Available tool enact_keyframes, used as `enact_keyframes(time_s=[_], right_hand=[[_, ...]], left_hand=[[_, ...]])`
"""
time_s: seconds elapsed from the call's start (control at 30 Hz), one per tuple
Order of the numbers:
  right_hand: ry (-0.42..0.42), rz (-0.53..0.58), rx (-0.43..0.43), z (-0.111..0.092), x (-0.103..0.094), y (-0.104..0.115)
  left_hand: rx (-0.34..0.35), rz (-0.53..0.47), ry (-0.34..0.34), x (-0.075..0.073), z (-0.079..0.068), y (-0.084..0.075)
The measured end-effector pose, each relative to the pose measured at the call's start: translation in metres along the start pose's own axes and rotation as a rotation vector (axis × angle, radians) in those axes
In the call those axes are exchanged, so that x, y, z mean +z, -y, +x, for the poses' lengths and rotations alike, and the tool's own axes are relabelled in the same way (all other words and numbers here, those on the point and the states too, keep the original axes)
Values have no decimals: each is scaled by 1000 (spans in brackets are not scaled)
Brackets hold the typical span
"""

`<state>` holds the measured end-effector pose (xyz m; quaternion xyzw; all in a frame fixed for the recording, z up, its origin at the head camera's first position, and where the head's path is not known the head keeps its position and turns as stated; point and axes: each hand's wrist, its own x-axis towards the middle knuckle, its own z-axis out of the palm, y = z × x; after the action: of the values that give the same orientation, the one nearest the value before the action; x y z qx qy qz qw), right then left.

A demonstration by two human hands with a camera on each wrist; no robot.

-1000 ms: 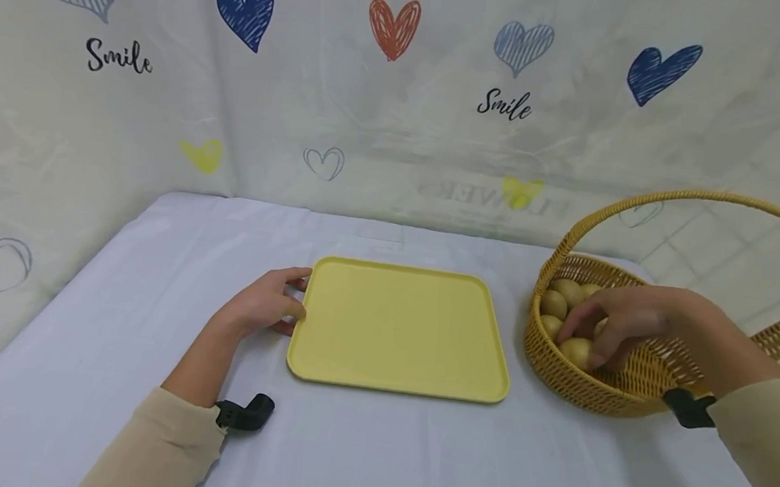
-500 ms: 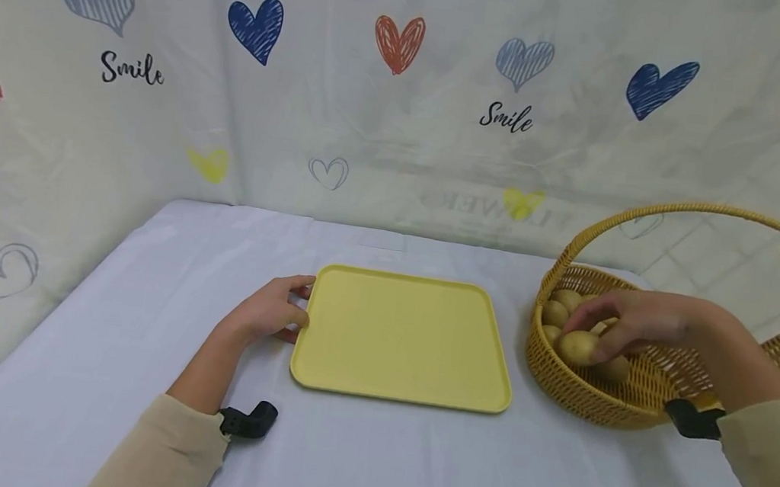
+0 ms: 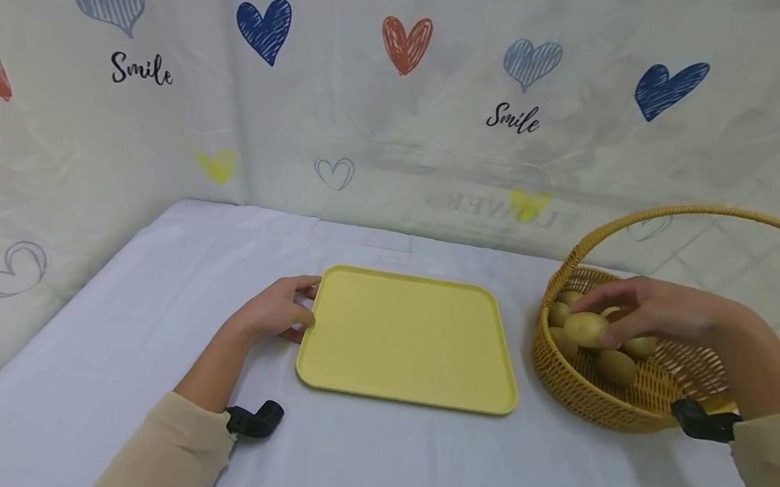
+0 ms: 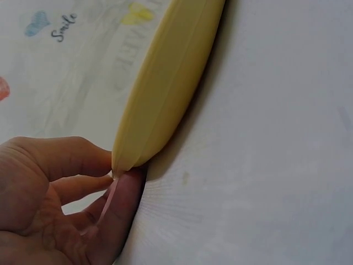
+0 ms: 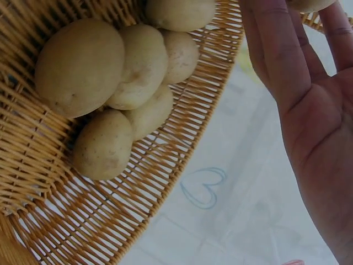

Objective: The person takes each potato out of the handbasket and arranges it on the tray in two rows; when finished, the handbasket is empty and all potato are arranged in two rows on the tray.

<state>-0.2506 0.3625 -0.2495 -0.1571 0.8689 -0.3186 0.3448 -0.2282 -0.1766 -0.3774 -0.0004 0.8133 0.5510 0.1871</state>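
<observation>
1. Yellow tray [image 3: 410,341], lying flat on the white cloth [image 3: 400,466]; from my seat I see it near the middle of the head view, with rounded corners and a low rim all round.
2. At its left rim I have the left hand [image 3: 275,311]. The left wrist view gives me the better look: thumb and fingers are bent at the edge and pinch the tray there, one finger set low, close to the cloth.
3. To the right, with a strip of cloth between it and the tray, I find the basket [image 3: 567,387], woven and light brown. Its handle [image 3: 709,212] arches up over it and runs out of the head view at the right.
4. Over the basket's left part I have the right hand [image 3: 666,311], grasping a potato [image 3: 584,329] between thumb and fingertips. In the right wrist view I get only a sliver of that one, at the top edge.
5. In that same view I count six more potatoes [image 5: 83,66] in the basket, bunched together, several touching.
6. Both arms come to me in beige sleeves [image 3: 167,448], a black band [image 3: 255,419] at each wrist.
7. Behind the cloth I see a pale backdrop [image 3: 439,140] printed with red, blue and yellow hearts and the word "Smile".
</observation>
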Motion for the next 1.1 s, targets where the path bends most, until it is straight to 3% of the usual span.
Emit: enact_keyframes(time_s=[0.47,0.83,1.1], right_hand=[[-64,-71,-84,1,6,20],[-104,-70,-183,13,25,42],[-107,-78,-165,22,32,56]], left_hand=[[5,2,4,1,-1,1],[31,3,1,-1,2,1],[15,11,20,-1,1,1]])
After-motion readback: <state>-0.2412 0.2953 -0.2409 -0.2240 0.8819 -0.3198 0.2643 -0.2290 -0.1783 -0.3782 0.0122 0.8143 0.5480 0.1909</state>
